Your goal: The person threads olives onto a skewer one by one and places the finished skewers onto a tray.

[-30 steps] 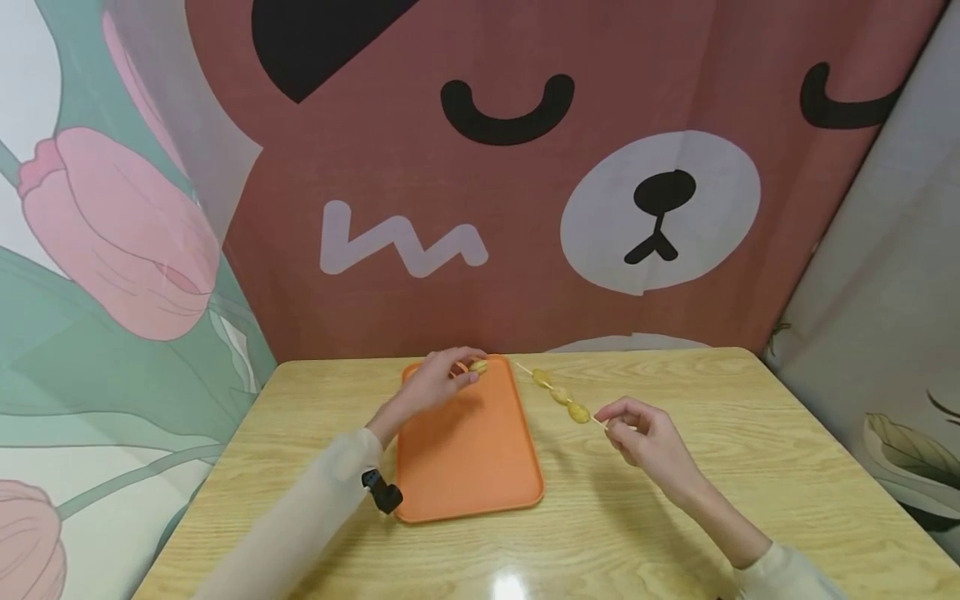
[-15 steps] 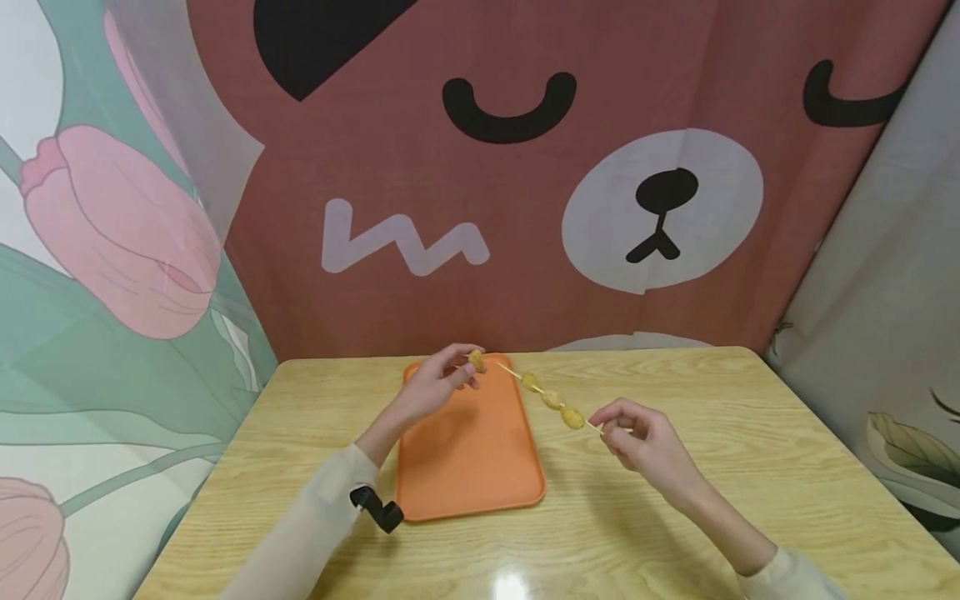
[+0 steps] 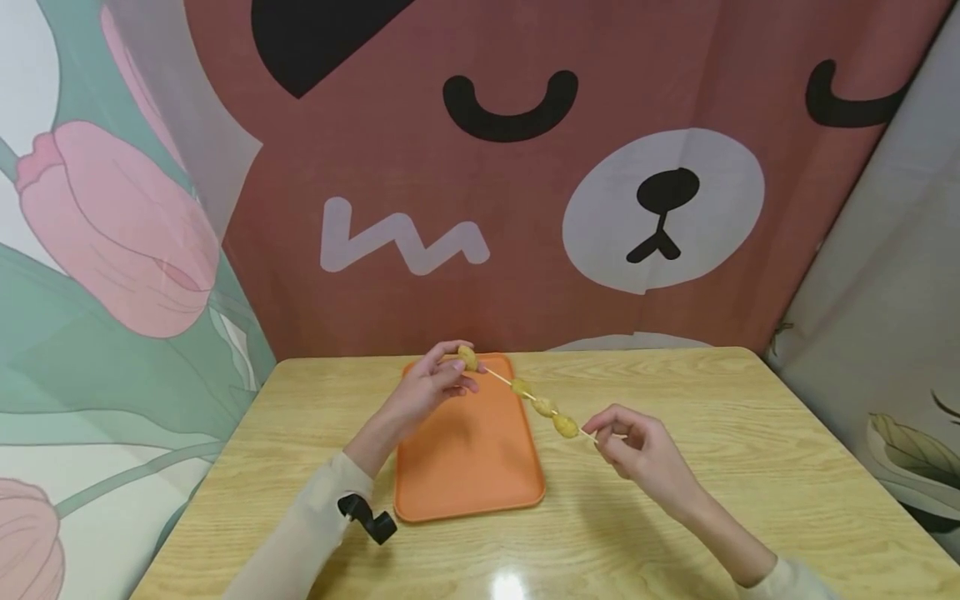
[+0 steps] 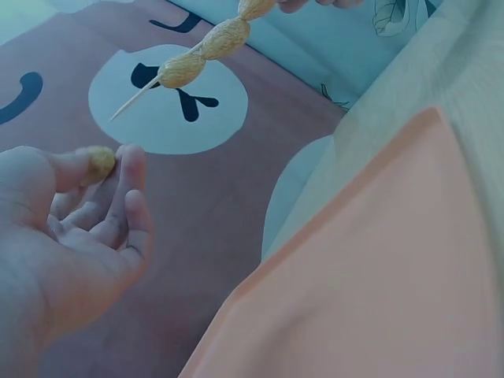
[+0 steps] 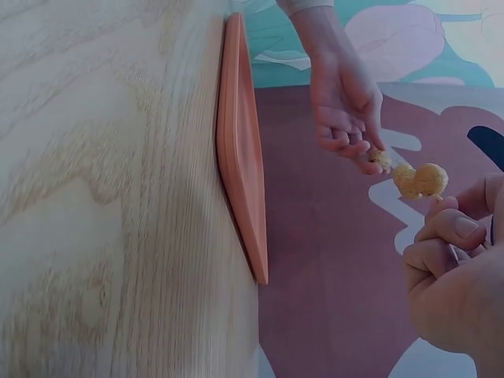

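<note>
My right hand (image 3: pixel 637 446) pinches the lower end of a thin wooden skewer (image 3: pixel 497 377) that slants up to the left. Three golden oval food balls (image 3: pixel 543 407) are threaded on it, with a bare length of stick at the tip. Over the far part of the orange tray (image 3: pixel 468 483), my left hand (image 3: pixel 423 396) holds a single similar ball (image 3: pixel 467 357) between thumb and fingertips. In the left wrist view, the skewer's bare tip (image 4: pixel 130 104) points toward this ball (image 4: pixel 101 165) with a small gap between them. The right wrist view hides the tip.
A wood-grain table (image 3: pixel 675 533) lies under both hands. A curtain with a bear print (image 3: pixel 375 317) hangs behind its far edge. Black wrist gear (image 3: pixel 367 518) sticks out from the left sleeve, close to the tray's near left corner.
The left hand has shifted slightly left and turned, bringing the ball fully into view. The skewer has moved left and a little lower in the picture, its tip now close to that ball.
</note>
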Motion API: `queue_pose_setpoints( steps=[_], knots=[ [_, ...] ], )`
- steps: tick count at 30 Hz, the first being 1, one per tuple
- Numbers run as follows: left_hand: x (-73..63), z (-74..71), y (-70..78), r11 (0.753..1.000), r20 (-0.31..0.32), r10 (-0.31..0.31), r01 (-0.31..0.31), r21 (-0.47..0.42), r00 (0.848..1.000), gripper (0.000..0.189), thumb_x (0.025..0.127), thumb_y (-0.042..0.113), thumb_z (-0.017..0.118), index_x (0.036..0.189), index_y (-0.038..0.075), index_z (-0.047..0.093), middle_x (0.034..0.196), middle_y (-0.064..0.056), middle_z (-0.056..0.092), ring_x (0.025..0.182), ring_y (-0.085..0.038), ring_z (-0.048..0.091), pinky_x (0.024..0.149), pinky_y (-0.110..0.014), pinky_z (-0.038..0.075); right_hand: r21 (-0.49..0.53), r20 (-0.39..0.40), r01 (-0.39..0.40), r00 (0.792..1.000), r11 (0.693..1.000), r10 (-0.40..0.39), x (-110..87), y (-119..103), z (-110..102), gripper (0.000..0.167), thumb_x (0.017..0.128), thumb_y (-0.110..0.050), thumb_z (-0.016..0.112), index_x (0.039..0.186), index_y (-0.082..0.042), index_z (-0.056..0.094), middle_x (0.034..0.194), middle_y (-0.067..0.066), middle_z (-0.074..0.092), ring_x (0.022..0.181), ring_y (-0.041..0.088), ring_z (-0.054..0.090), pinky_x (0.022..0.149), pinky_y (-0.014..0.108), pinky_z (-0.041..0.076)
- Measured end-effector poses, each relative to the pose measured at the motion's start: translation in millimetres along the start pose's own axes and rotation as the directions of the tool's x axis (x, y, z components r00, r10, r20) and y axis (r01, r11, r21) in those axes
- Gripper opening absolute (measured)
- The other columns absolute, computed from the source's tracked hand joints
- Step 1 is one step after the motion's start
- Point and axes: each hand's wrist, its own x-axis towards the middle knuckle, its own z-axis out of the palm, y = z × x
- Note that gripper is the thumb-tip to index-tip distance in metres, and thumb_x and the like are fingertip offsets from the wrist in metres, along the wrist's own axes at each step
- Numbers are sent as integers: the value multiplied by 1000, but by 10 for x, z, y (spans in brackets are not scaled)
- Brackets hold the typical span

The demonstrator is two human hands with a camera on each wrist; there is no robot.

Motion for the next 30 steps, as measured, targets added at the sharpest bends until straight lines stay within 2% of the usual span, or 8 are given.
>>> queue_pose_setpoints(
  steps=[4,10,13,18,24,30],
  knots=[
    [-17,11,36,1000,35,12,-11,-8,999,42,107,26,56,147,14,49,129,-23,62,111,-47,59,89,-36,52,-5,-3,38,999,999,-38,-4,-12,21,14,100,6,57,106,-1,67,72,5,53,50,4,36,35,31,27],
    [-25,62,99,999,78,36,-34,-27,996,47,109,30,51,154,17,45,120,-18,57,98,-30,61,87,-35,50,-3,-13,94,995,996,-94,-16,-21,31,11,101,2,59,107,-2,67,70,3,51,49,6,35,33,34,26],
    [-38,83,123,998,57,45,-42,-52,997,46,108,33,50,152,18,44,112,-15,53,89,-24,57,83,-33,49,9,-8,120,993,993,-120,-17,-12,31,13,101,5,58,108,-2,67,70,3,50,47,9,33,33,34,24],
    [-45,103,163,995,7,60,-59,-83,998,41,107,35,52,138,9,50,105,-11,50,85,-22,51,77,-30,47,20,0,142,990,990,-142,-12,-11,31,15,100,7,57,107,-2,67,70,4,50,46,13,30,32,30,25],
    [-60,136,210,999,-29,42,-42,-11,999,45,105,41,54,127,3,64,91,-10,53,82,-22,51,76,-31,49,28,22,145,989,989,-146,-11,-12,29,18,99,8,57,107,-4,67,71,4,51,44,15,28,34,24,27],
    [-64,149,196,999,-63,48,-48,16,997,44,106,42,52,121,4,69,84,-8,51,78,-21,51,76,-31,49,13,40,138,990,990,-139,-20,-3,32,23,97,10,55,108,-6,67,72,6,52,43,12,28,34,25,27]
  ],
)
